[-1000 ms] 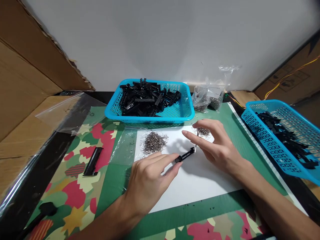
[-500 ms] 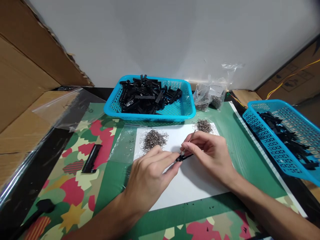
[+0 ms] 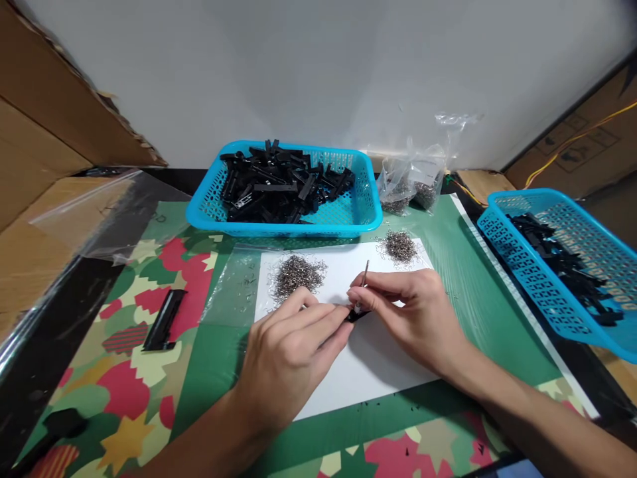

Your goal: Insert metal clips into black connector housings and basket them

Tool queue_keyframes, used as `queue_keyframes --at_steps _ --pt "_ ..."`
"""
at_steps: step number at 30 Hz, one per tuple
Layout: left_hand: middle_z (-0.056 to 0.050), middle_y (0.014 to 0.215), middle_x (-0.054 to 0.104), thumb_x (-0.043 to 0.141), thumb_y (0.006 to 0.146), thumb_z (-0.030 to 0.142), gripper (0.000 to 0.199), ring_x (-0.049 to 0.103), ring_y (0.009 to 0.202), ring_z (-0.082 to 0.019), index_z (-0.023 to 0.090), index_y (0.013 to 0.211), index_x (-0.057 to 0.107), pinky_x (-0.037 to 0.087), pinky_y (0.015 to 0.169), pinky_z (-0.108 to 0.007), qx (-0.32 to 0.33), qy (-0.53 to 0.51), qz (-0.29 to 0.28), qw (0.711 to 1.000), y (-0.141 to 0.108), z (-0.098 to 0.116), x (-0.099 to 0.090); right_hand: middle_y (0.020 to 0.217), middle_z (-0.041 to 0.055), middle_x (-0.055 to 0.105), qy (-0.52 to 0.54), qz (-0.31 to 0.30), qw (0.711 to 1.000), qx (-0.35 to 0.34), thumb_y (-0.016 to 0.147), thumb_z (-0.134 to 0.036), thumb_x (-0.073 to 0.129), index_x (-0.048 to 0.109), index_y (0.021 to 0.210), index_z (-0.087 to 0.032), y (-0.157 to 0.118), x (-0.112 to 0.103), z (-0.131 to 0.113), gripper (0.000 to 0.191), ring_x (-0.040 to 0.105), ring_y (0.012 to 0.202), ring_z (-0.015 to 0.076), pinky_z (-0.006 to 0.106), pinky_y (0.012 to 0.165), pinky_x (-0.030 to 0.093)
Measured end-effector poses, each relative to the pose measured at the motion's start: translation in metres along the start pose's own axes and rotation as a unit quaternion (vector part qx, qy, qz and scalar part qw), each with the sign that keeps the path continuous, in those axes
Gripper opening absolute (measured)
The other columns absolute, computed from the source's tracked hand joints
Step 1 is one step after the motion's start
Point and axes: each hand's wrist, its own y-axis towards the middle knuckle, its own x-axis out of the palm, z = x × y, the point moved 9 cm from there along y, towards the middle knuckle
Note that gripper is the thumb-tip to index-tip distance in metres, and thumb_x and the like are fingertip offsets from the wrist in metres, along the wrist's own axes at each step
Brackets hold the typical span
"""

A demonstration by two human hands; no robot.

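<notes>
Over the white paper (image 3: 378, 362), my left hand (image 3: 293, 352) is closed, thumb and forefinger pinching a small black plastic part (image 3: 357, 315). My right hand (image 3: 415, 305) is closed in a pinch around a thin metal tool (image 3: 365, 272), held nearly upright with its lower end at the black part. Fingers hide much of the part and the tool's tip, so its exact kind is unclear. A pile of tiny bent metal pieces (image 3: 298, 275) lies just beyond my left hand. A second, smaller pile of metal pieces (image 3: 399, 246) lies beyond my right hand.
A blue basket (image 3: 283, 229) of black plastic parts stands at the back; another blue basket (image 3: 527, 265) is at right. Clear bags (image 3: 423, 182) of metal pieces lean by the wall. A longer black part (image 3: 164, 320) lies left, a black-headed tool (image 3: 64, 423) at front left.
The thin tool has tipped from slanted to nearly upright in my right hand. Both hands remain at the black part. The whole view has shifted slightly.
</notes>
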Motion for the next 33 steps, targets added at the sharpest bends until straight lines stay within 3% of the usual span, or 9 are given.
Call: queue_keyframes --at_steps 8,13,18,21,23,26,29,33 --pt "0.0 0.081 0.076 0.071 0.096 0.01 0.014 0.053 0.077 -0.018 0.015 0.108 0.077 0.048 0.063 -0.03 -0.02 -0.018 -0.02 0.999 -0.002 -0.006 0.002 0.067 0.0019 0.071 -0.064 0.019 0.996 -0.058 0.104 -0.02 0.062 0.075 0.079 -0.016 -0.004 0.004 -0.01 0.029 0.058 0.054 0.0102 0.023 0.057 0.044" --pt "0.0 0.08 0.075 0.066 0.099 0.01 0.013 0.054 0.077 -0.018 0.018 0.101 0.076 0.048 0.062 -0.029 -0.035 -0.026 -0.027 0.999 -0.001 -0.007 0.002 0.07 0.0038 0.074 -0.069 0.016 0.996 -0.052 0.104 -0.027 0.061 0.077 0.079 -0.019 -0.009 0.008 -0.005 0.031 0.063 0.057 0.0136 0.026 0.058 0.049" --pt "0.0 0.084 0.075 0.067 0.098 0.01 0.012 0.056 0.078 -0.018 0.02 0.103 0.073 0.049 0.065 -0.03 -0.036 -0.038 -0.023 0.998 0.001 -0.008 0.001 0.075 0.0032 0.077 0.038 0.031 0.999 -0.021 0.101 -0.028 0.066 0.079 0.084 -0.02 -0.005 0.005 0.004 0.022 0.069 0.064 0.0161 0.028 0.064 0.056" --pt "-0.002 0.094 0.076 0.072 0.095 0.009 0.023 0.06 0.083 -0.018 0.02 0.115 0.07 0.051 0.073 -0.031 -0.037 -0.055 0.015 0.998 0.004 -0.007 -0.006 0.078 0.0026 0.077 0.136 0.088 0.987 -0.005 0.099 -0.028 0.069 0.076 0.084 -0.019 0.003 -0.012 0.012 0.018 0.071 0.07 0.0159 0.028 0.068 0.058" --pt "-0.001 0.09 0.072 0.073 0.094 0.008 0.022 0.061 0.082 -0.017 0.02 0.113 0.068 0.051 0.075 -0.031 -0.032 -0.063 0.019 0.997 0.005 -0.003 -0.008 0.079 0.0031 0.075 0.179 0.137 0.974 0.008 0.1 -0.031 0.069 0.074 0.085 -0.018 0.008 -0.029 0.02 0.02 0.07 0.071 0.0156 0.028 0.068 0.057" --pt "-0.001 0.087 0.067 0.068 0.097 0.007 0.02 0.062 0.078 -0.015 0.019 0.112 0.065 0.051 0.072 -0.029 -0.007 -0.079 -0.004 0.997 0.005 0.006 -0.006 0.071 0.0011 0.068 0.19 0.167 0.967 0.03 0.102 -0.036 0.065 0.072 0.092 -0.016 0.016 -0.048 0.034 0.023 0.063 0.062 0.0134 0.027 0.062 0.052" --pt "-0.004 0.095 0.07 0.062 0.099 0.004 0.024 0.068 0.083 -0.015 0.017 0.119 0.062 0.053 0.073 -0.027 0.047 -0.09 -0.021 0.995 0.002 0.018 -0.004 0.061 -0.0047 0.055 0.161 0.177 0.97 0.049 0.102 -0.038 0.063 0.069 0.095 -0.015 0.022 -0.062 0.05 0.024 0.048 0.05 0.0097 0.026 0.051 0.039" --pt "-0.008 0.105 0.073 0.061 0.1 0.005 0.038 0.073 0.089 -0.017 0.015 0.137 0.059 0.058 0.076 -0.027 0.083 -0.078 -0.038 0.993 -0.004 0.024 0.0 0.061 -0.0076 0.043 0.118 0.157 0.978 0.076 0.101 -0.037 0.061 0.065 0.097 -0.017 0.025 -0.061 0.063 0.021 0.035 0.051 0.0095 0.026 0.049 0.026"
